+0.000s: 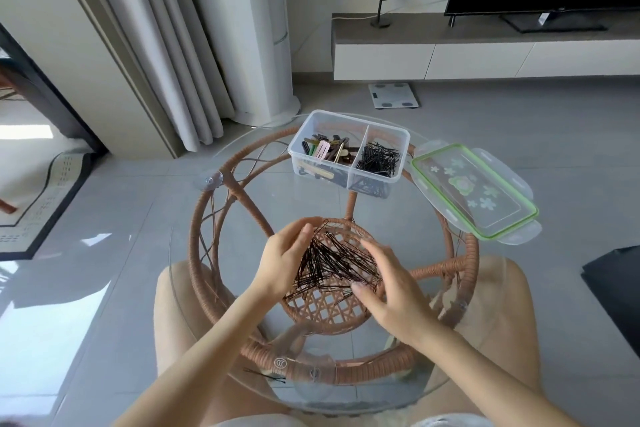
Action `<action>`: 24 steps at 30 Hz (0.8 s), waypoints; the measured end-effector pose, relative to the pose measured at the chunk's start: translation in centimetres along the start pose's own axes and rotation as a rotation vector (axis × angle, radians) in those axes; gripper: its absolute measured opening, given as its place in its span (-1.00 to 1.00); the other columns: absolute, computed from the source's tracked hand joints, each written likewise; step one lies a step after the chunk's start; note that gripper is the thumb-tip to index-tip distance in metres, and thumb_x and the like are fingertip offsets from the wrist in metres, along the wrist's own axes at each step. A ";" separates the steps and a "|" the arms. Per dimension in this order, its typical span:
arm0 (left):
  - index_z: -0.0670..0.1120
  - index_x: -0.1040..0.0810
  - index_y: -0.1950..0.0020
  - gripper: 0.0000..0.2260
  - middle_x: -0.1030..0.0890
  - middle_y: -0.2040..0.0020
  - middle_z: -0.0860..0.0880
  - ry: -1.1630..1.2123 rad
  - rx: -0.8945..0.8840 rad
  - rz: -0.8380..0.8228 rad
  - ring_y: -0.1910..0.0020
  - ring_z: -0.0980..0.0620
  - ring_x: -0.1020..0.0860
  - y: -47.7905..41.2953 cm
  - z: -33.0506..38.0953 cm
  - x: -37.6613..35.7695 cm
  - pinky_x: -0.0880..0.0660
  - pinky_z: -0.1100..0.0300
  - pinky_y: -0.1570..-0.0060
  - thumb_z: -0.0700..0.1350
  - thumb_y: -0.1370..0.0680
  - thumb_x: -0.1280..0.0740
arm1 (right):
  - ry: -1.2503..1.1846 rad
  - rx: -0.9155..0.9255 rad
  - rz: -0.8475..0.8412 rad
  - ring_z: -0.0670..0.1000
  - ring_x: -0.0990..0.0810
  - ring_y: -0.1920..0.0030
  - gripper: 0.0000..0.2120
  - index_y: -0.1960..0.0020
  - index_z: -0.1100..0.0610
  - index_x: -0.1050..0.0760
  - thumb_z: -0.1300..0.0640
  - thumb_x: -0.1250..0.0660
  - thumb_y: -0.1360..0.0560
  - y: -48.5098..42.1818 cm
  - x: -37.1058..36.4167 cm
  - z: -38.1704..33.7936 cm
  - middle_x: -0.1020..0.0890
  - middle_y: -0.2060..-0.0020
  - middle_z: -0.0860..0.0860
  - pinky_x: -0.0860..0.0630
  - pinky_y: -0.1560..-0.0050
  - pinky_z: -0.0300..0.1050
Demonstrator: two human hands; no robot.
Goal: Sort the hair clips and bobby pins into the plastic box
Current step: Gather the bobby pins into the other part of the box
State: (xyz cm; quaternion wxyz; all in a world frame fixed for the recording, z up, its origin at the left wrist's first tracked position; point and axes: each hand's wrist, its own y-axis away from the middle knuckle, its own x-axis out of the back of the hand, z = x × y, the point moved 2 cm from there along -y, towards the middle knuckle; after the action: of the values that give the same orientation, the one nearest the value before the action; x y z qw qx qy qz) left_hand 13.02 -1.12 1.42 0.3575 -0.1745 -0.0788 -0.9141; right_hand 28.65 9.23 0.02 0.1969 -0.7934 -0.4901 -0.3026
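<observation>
A loose pile of dark bobby pins [332, 262] lies on the round glass tabletop [221, 322]. My left hand [284, 258] rests against the pile's left side, fingers curved around it. My right hand [388, 291] cups the right side, fingertips touching the pins. At the far side stands a clear plastic box [348, 152] with two compartments: the left one holds coloured hair clips [327, 149], the right one holds bobby pins [379, 159]. Neither hand has lifted anything.
The box's green-rimmed lid [476, 189] lies flat to the right of the box. A couple of stray pins [266, 376] lie near the table's front edge. Beneath the glass is a wicker frame [207, 253]. My knees sit under the table.
</observation>
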 end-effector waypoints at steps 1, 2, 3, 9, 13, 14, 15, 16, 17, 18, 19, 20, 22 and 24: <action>-0.07 -0.55 -0.21 -0.74 -0.60 -0.17 0.07 0.020 0.020 0.024 -0.16 0.14 -0.53 0.1 0.0 0.4 -0.40 0.37 -0.14 -0.08 -0.62 -0.14 | -0.019 0.002 -0.006 -0.44 -0.01 -0.35 -0.43 -0.46 0.00 -0.10 -0.01 -0.23 -0.51 -0.4 -0.6 -0.4 -0.17 -0.37 -0.25 -0.03 -0.43 -0.37; -0.07 -0.54 -0.23 -0.73 -0.59 -0.19 0.05 0.023 0.040 0.042 -0.15 0.12 -0.53 0.3 0.1 0.7 -0.41 0.37 -0.12 -0.08 -0.61 -0.15 | -0.050 -0.005 -0.009 -0.36 -0.04 -0.39 -0.44 -0.46 -0.01 -0.09 0.02 -0.21 -0.53 -0.8 -1.1 -1.0 -0.17 -0.41 -0.22 -0.04 -0.44 -0.33; -0.07 -0.53 -0.24 -0.74 -0.59 -0.19 0.04 0.010 0.063 0.055 -0.15 0.08 -0.54 0.6 0.2 1.0 -0.41 0.37 -0.09 -0.08 -0.60 -0.17 | -0.099 -0.022 -0.013 -0.30 -0.07 -0.42 -0.46 -0.46 -0.02 -0.09 0.04 -0.20 -0.54 -1.2 -1.5 -1.6 -0.18 -0.44 -0.18 -0.07 -0.42 -0.34; -0.02 -0.33 -0.40 -0.28 -0.44 -0.28 -0.02 -0.704 0.094 -0.081 -0.27 -0.02 -0.37 3.1 1.2 2.5 -0.34 0.08 -0.28 0.32 -0.34 -0.28 | -0.264 -0.103 -0.027 -0.21 -0.15 -0.42 -0.38 -0.46 -0.06 -0.09 0.07 -0.30 -0.49 -1.6 -0.5 -2.9 -0.20 -0.46 -0.15 -0.12 -0.47 -0.15; -0.07 -0.19 -0.46 -0.18 -0.34 -0.33 -0.04 -0.952 0.099 -0.192 -0.32 -0.02 -0.29 4.0 0.9 1.4 -0.28 0.13 -0.36 0.33 -0.35 -0.33 | 0.540 -0.084 -0.061 0.02 -0.25 -0.36 0.01 -0.47 0.10 -0.07 -0.41 -0.32 -0.23 -0.9 1.3 -2.0 -0.28 -0.39 0.00 -0.19 -0.39 -0.03; -0.09 -0.23 -0.43 -0.21 -0.35 -0.30 -0.05 -0.960 0.091 -0.189 -0.29 -0.03 -0.31 3.8 0.7 1.1 -0.29 0.14 -0.34 0.31 -0.36 -0.33 | 0.632 -0.097 -0.089 0.04 -0.28 -0.31 0.05 -0.46 0.12 -0.09 -0.47 -0.29 -0.19 -0.9 1.3 -1.9 -0.31 -0.35 0.02 -0.22 -0.36 -0.02; -0.11 -0.28 -0.39 -0.26 -0.37 -0.26 -0.06 -0.959 0.084 -0.186 -0.26 -0.03 -0.33 3.4 0.6 0.9 -0.32 0.16 -0.30 0.29 -0.37 -0.34 | 0.662 -0.101 -0.104 0.05 -0.30 -0.27 0.06 -0.44 0.14 -0.13 -0.49 -0.28 -0.16 -1.0 1.2 -1.8 -0.34 -0.30 0.02 -0.25 -0.32 -0.03; -0.12 -0.33 -0.35 -0.31 -0.39 -0.23 -0.07 -0.954 0.080 -0.192 -0.22 -0.03 -0.36 3.0 0.6 0.6 -0.34 0.17 -0.26 0.26 -0.37 -0.36 | 0.656 -0.091 -0.110 0.05 -0.32 -0.24 0.05 -0.42 0.15 -0.17 -0.49 -0.29 -0.16 -1.3 1.0 -1.7 -0.36 -0.26 0.03 -0.27 -0.29 -0.04; -0.12 -0.37 -0.31 -0.36 -0.40 -0.20 -0.08 -0.944 0.075 -0.200 -0.19 -0.04 -0.38 2.6 0.7 0.4 -0.36 0.17 -0.23 0.23 -0.38 -0.37 | 0.624 -0.075 -0.114 0.06 -0.32 -0.23 0.02 -0.40 0.16 -0.21 -0.47 -0.31 -0.17 -1.6 0.7 -1.8 -0.38 -0.23 0.04 -0.29 -0.28 -0.05; -0.13 -0.40 -0.26 -0.42 -0.41 -0.18 -0.09 -0.934 0.069 -0.207 -0.17 -0.04 -0.40 2.2 0.8 0.1 -0.38 0.16 -0.20 0.19 -0.39 -0.39 | 0.581 -0.062 -0.118 0.06 -0.33 -0.23 -0.01 -0.39 0.18 -0.23 -0.43 -0.33 -0.19 -2.0 0.4 -1.7 -0.39 -0.22 0.05 -0.31 -0.27 -0.05; -0.14 -0.43 -0.22 -0.47 -0.43 -0.17 -0.10 -0.928 0.065 -0.216 -0.15 -0.06 -0.41 1.9 1.0 -0.1 -0.39 0.16 -0.18 0.15 -0.40 -0.40 | 0.537 -0.050 -0.120 0.07 -0.33 -0.23 -0.06 -0.38 0.19 -0.26 -0.39 -0.35 -0.22 -2.4 0.1 -1.8 -0.40 -0.21 0.07 -0.33 -0.26 -0.06; -0.16 -0.44 -0.19 -0.52 -0.44 -0.15 -0.11 -0.926 0.060 -0.225 -0.13 -0.07 -0.44 1.6 1.2 -0.2 -0.41 0.15 -0.14 0.11 -0.42 -0.41 | 0.499 -0.040 -0.120 0.07 -0.35 -0.24 -0.11 -0.37 0.20 -0.28 -0.35 -0.35 -0.26 -2.7 -0.2 -1.9 -0.41 -0.21 0.08 -0.35 -0.25 -0.06; -0.17 -0.47 -0.17 -0.58 -0.48 -0.12 -0.12 -0.928 0.048 -0.241 -0.08 -0.08 -0.49 1.1 1.4 -0.2 -0.44 0.15 -0.07 0.06 -0.44 -0.40 | 0.444 -0.029 -0.105 0.09 -0.39 -0.23 -0.27 -0.32 0.22 -0.35 -0.24 -0.35 -0.35 -3.4 -0.7 -2.0 -0.45 -0.19 0.11 -0.39 -0.22 -0.07; -0.18 -0.49 -0.18 -0.64 -0.53 -0.11 -0.11 -0.933 0.036 -0.261 -0.06 -0.08 -0.53 0.7 1.7 0.0 -0.46 0.13 -0.04 0.01 -0.48 -0.37 | 0.423 -0.017 -0.074 0.09 -0.45 -0.18 -0.48 -0.24 0.24 -0.42 -0.11 -0.32 -0.44 -3.9 -1.0 -2.2 -0.51 -0.14 0.11 -0.43 -0.18 -0.08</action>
State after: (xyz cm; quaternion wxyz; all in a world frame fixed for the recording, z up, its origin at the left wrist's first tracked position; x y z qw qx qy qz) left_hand 13.95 -1.13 3.05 0.1693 -0.5483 -0.2677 -0.7740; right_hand 24.23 8.96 1.03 0.2774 -0.6953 -0.4642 -0.4733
